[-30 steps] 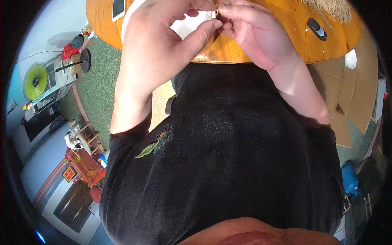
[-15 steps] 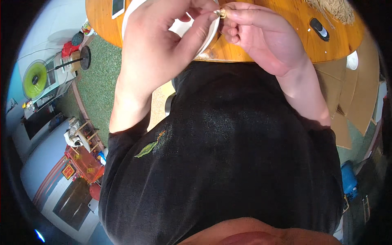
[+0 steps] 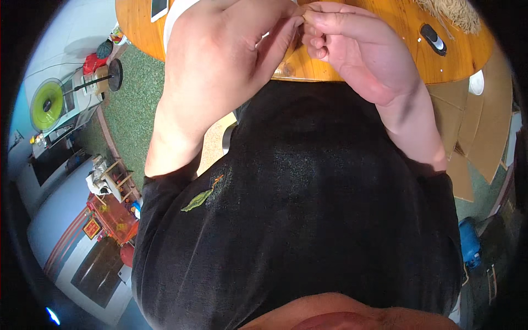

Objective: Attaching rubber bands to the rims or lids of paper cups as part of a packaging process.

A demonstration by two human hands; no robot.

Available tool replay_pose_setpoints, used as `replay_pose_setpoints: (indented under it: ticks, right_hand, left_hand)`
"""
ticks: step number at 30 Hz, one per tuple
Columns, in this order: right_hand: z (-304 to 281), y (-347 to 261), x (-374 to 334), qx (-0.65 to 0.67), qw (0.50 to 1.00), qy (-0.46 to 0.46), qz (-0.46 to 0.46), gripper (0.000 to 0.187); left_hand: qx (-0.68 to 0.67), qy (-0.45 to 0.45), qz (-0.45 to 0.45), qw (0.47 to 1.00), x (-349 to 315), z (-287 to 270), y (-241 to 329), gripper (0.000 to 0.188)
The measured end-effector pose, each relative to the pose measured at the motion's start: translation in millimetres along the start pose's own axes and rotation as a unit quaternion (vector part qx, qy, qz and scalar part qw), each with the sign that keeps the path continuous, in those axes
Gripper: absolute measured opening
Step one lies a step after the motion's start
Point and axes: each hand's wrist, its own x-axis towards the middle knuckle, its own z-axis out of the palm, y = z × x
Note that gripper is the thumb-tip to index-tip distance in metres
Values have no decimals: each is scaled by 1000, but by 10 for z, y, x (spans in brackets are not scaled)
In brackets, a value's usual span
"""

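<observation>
Over the near edge of the wooden table, the fingertips of both my hands meet. My left hand [image 3: 220, 60] is bent with thumb and forefinger pressed together at a tiny pale yellowish piece, now mostly covered by fingers. My right hand [image 3: 366, 52] pinches the same piece from the other side between thumb and forefinger, its other fingers curled and palm partly turned up. What the piece is I cannot make out. Beneath my left hand lies a white round dish [image 3: 177, 10], largely hidden by that hand.
On the round wooden table [image 3: 132, 25] lie a phone [image 3: 159, 7] at the left, a small black-and-white device [image 3: 433, 39] and a bundle of beige strands [image 3: 454, 14] at the right. Flattened cardboard [image 3: 476, 129] is on the right floor; a green fan [image 3: 48, 105] stands left.
My left hand has moved slightly right and closed in on my right fingertips, covering the small piece and more of the dish. My right hand has barely moved.
</observation>
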Motion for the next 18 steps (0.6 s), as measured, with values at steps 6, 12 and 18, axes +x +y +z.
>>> replay_pose_setpoints:
  ticks: [6, 12, 18]
  right_hand:
    - [102, 48, -46, -104, 990, 31, -88, 12]
    - [106, 262, 34, -311, 888, 131, -311, 19]
    - [85, 246, 7, -502, 799, 135, -302, 7]
  left_hand:
    - [149, -123, -223, 955, 419, -57, 496, 9]
    - [255, -210, -450, 829, 548, -61, 662, 4]
    - [-118, -98, -420, 894, 99, -198, 234, 4]
